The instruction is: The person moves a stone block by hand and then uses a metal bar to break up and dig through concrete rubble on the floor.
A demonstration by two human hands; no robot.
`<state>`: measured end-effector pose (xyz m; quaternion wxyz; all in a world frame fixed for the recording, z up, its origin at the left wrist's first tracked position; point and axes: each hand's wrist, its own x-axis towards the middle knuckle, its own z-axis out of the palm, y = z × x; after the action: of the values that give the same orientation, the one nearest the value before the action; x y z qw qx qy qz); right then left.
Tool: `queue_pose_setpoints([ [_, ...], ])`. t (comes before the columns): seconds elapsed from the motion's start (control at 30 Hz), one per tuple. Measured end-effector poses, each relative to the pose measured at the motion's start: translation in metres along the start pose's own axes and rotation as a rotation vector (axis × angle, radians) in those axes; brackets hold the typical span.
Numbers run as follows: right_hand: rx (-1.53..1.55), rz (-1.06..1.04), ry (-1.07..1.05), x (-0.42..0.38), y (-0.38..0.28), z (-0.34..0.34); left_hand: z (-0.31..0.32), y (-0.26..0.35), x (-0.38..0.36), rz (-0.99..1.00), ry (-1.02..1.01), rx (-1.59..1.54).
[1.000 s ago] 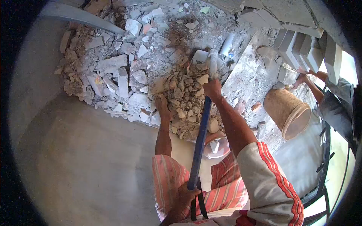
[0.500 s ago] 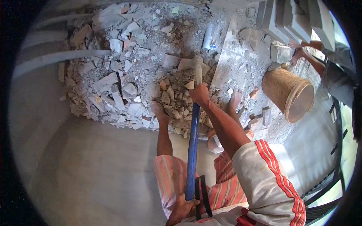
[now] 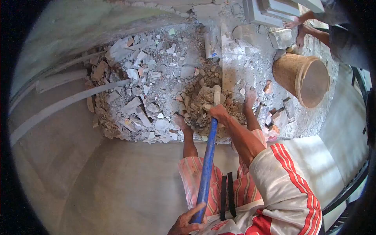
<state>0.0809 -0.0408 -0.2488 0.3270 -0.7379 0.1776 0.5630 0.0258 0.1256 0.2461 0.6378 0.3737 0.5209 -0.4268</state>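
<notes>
My right hand point(image 3: 220, 113) is wrapped around the upper part of a hoe's long blue handle point(image 3: 207, 160), just below its pale, dusty end. Down by my lap, my left hand point(image 3: 188, 221) grips the lower end of the handle, one finger lying along it. The head of the hoe is among broken rubble point(image 3: 196, 111) between my bare feet, and its blade is hard to make out under dust and chunks.
A dusty bucket point(image 3: 286, 72) lies tipped at the right. Beyond it are another person's hands or feet point(image 3: 301, 31) near stacked pale slabs point(image 3: 270, 11). More debris point(image 3: 133, 105) spreads left, with a long pale strip point(image 3: 66, 103) across it. A white tube point(image 3: 209, 45) lies at the back.
The hoe head has come closer to my feet, drawing rubble toward me. Both hands have moved nearer my body, and the view has shifted.
</notes>
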Motion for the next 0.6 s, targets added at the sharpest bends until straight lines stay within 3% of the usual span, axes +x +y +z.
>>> queue_pose_setpoints([
  [0.03, 0.359, 0.246, 0.049, -0.009, -0.001, -0.006, 0.000, 0.001, -0.003, 0.010, -0.119, 0.099],
  [0.07, 0.371, 0.252, 0.049, -0.008, 0.012, -0.011, 0.001, 0.002, -0.011, 0.014, -0.236, 0.194],
  [0.1, -0.214, -0.187, -0.012, 0.014, 0.040, -0.013, 0.004, 0.004, -0.018, 0.015, -0.236, 0.206],
  [0.17, -0.799, -0.624, -0.049, 0.000, 0.034, -0.033, 0.010, 0.011, -0.032, 0.104, -0.291, 0.253],
  [0.23, 0.296, 0.324, -0.027, -0.075, -0.024, -0.077, 0.020, 0.019, -0.045, 0.202, -0.352, 0.307],
  [0.37, 0.224, 0.063, -0.096, -0.135, -0.033, -0.136, 0.052, 0.035, -0.076, 0.332, -0.433, 0.434],
  [0.43, 0.691, 0.278, 0.011, -0.164, -0.035, -0.157, 0.074, 0.045, -0.093, 0.349, -0.444, 0.472],
  [0.47, 0.929, 0.381, 0.060, -0.175, -0.037, -0.171, 0.085, 0.053, -0.099, 0.491, -0.520, 0.526],
  [0.5, 0.939, 0.362, 0.072, -0.190, -0.041, -0.186, 0.097, 0.063, -0.106, 0.627, -0.600, 0.577],
  [0.6, 1.133, 0.262, 0.046, -0.232, -0.025, -0.231, 0.125, 0.076, -0.125, 0.678, -0.800, 0.751],
])
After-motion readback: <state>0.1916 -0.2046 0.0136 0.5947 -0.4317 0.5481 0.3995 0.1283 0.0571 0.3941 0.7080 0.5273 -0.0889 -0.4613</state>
